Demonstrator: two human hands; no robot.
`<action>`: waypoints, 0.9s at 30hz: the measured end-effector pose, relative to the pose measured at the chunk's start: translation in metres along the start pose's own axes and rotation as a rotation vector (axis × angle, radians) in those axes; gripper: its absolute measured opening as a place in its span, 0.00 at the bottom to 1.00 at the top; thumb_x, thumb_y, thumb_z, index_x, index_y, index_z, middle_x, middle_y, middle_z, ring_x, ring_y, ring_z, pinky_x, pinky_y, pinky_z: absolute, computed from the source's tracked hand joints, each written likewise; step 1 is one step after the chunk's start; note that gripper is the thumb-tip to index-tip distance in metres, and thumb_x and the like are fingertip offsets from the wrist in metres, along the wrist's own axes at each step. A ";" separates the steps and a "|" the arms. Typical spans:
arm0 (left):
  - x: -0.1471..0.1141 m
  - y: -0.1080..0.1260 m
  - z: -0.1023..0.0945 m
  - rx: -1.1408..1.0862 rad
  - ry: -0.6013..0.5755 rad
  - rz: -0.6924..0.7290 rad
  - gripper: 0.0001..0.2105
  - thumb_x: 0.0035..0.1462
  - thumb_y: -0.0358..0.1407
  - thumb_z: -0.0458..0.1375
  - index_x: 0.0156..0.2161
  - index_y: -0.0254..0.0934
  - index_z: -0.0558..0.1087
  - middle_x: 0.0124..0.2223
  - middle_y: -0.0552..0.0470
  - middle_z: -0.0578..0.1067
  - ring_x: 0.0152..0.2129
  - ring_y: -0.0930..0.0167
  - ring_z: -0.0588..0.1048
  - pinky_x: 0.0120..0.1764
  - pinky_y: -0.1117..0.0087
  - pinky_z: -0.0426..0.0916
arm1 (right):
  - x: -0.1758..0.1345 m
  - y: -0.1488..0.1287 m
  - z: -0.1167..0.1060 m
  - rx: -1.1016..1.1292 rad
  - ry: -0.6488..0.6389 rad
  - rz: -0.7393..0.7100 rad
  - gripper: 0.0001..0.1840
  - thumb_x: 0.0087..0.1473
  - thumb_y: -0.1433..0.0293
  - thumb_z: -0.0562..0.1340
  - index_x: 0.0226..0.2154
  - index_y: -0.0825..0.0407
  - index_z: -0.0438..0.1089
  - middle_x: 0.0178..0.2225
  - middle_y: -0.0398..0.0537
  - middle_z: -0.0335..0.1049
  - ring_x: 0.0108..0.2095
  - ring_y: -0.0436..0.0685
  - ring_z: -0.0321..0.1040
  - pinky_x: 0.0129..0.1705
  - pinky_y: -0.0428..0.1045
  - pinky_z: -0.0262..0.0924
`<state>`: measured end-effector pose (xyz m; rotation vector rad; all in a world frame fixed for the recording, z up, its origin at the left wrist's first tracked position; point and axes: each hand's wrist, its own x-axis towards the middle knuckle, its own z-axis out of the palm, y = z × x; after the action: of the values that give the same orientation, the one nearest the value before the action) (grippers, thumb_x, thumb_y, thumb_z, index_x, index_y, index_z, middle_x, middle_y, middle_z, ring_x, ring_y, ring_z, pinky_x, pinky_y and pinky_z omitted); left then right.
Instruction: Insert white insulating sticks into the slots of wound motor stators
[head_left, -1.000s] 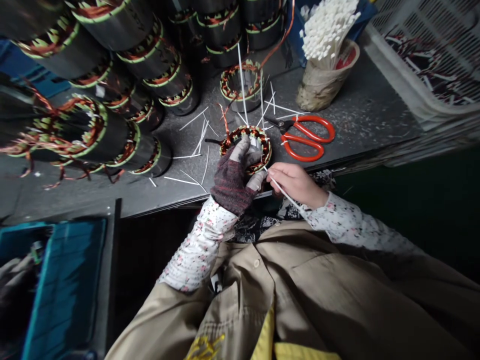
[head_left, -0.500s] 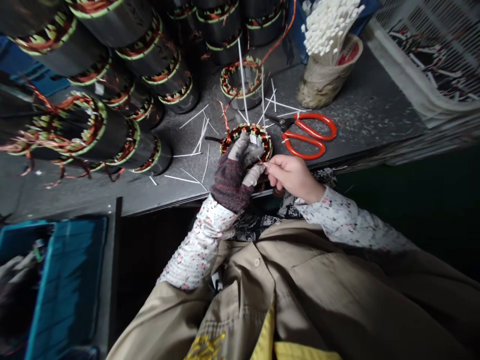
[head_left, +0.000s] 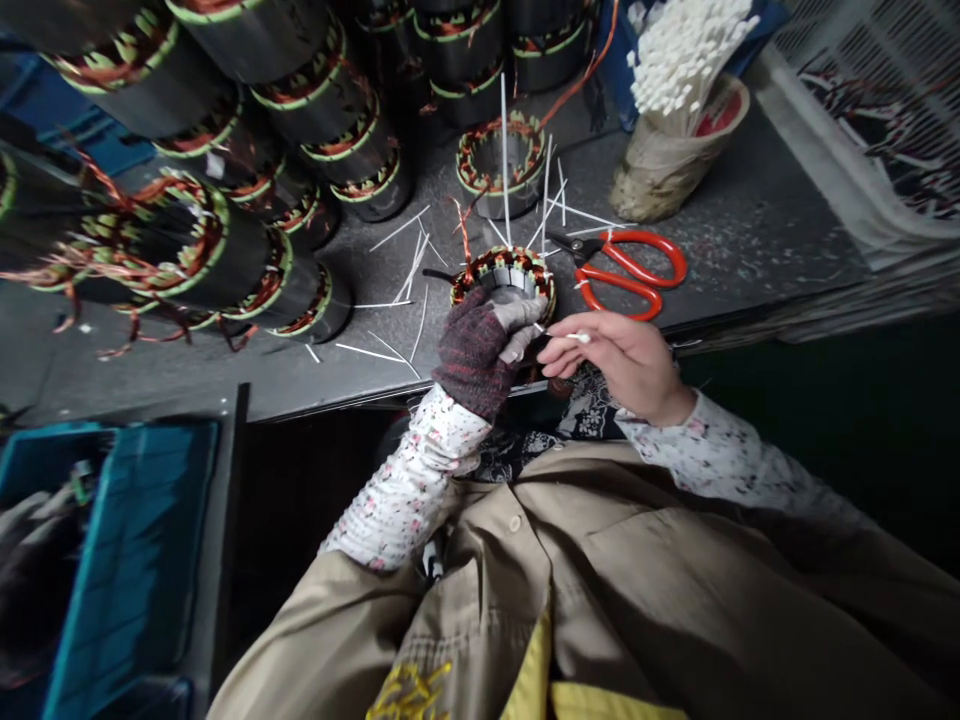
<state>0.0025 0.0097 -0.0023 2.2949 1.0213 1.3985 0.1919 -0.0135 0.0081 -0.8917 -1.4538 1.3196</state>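
Observation:
A motor stator (head_left: 534, 262) with copper windings and a green-yellow rim stands at the bench edge. My left hand (head_left: 480, 345), in a dark knit glove with pale fingertips, is closed on its near rim. Just right of it, my right hand (head_left: 626, 362) is bare and pinches a white cable tie (head_left: 580, 338), whose head shows between the fingers. The tie's other end lies by the left fingertips at the winding, partly hidden. Two white ties (head_left: 505, 165) stick up at the stator's far side. A copper lead and a black lead come off its left.
Red-handled scissors (head_left: 649, 252) lie right of the stator. Behind are another stator (head_left: 501, 185) and a cup (head_left: 649, 180) full of cable ties. Loose tie pieces (head_left: 416, 265) litter the bench. Stacked stators (head_left: 255, 270) stand left, a white basket (head_left: 832, 190) right, a blue bin (head_left: 142, 560) lower left.
My right hand has shifted a little right, and the cable tie's head now shows in its fingers. My left fingers have moved from inside the stator to its near right rim.

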 end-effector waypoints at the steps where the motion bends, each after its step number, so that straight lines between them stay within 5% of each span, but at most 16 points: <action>1: 0.000 0.000 0.000 0.005 0.003 0.001 0.09 0.67 0.31 0.60 0.50 0.44 0.75 0.44 0.54 0.83 0.45 0.70 0.82 0.51 0.61 0.78 | -0.003 -0.004 -0.001 -0.072 0.010 -0.044 0.18 0.67 0.53 0.58 0.38 0.51 0.71 0.28 0.45 0.77 0.25 0.51 0.75 0.27 0.46 0.68; 6: 0.000 0.001 -0.002 -0.001 -0.048 -0.058 0.08 0.70 0.38 0.57 0.50 0.43 0.76 0.46 0.51 0.82 0.48 0.69 0.81 0.57 0.58 0.75 | -0.001 -0.009 -0.002 -0.512 0.044 -0.186 0.15 0.66 0.63 0.57 0.30 0.51 0.71 0.21 0.41 0.68 0.21 0.49 0.65 0.27 0.47 0.58; 11: -0.001 -0.002 -0.005 0.036 -0.072 -0.017 0.09 0.68 0.39 0.59 0.51 0.44 0.76 0.48 0.51 0.82 0.48 0.68 0.81 0.58 0.58 0.75 | 0.015 -0.002 -0.004 -0.745 0.089 -0.119 0.15 0.59 0.64 0.59 0.23 0.50 0.66 0.17 0.40 0.59 0.19 0.49 0.52 0.26 0.50 0.45; 17: 0.000 -0.006 -0.005 0.115 -0.124 0.034 0.10 0.70 0.41 0.55 0.48 0.43 0.77 0.46 0.51 0.83 0.47 0.66 0.82 0.58 0.54 0.75 | 0.019 -0.016 -0.004 -0.649 0.014 -0.083 0.16 0.57 0.59 0.62 0.23 0.49 0.64 0.17 0.38 0.57 0.20 0.48 0.52 0.28 0.50 0.47; 23: 0.001 0.004 -0.005 0.229 -0.135 0.019 0.09 0.70 0.39 0.54 0.49 0.41 0.75 0.47 0.50 0.82 0.48 0.66 0.81 0.54 0.55 0.76 | 0.009 -0.042 -0.008 -0.487 -0.043 -0.129 0.19 0.64 0.64 0.58 0.22 0.48 0.66 0.21 0.42 0.62 0.23 0.52 0.58 0.30 0.52 0.51; 27: -0.005 0.004 -0.005 0.209 -0.027 -0.046 0.12 0.68 0.46 0.58 0.48 0.40 0.72 0.55 0.44 0.77 0.54 0.63 0.77 0.54 0.56 0.77 | 0.005 -0.035 -0.011 -0.133 -0.095 -0.044 0.17 0.65 0.55 0.62 0.30 0.48 0.75 0.37 0.48 0.73 0.33 0.54 0.68 0.33 0.51 0.63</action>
<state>-0.0014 0.0023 -0.0010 2.4103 1.2563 1.2936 0.2032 -0.0105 0.0433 -0.8878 -1.6417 1.2583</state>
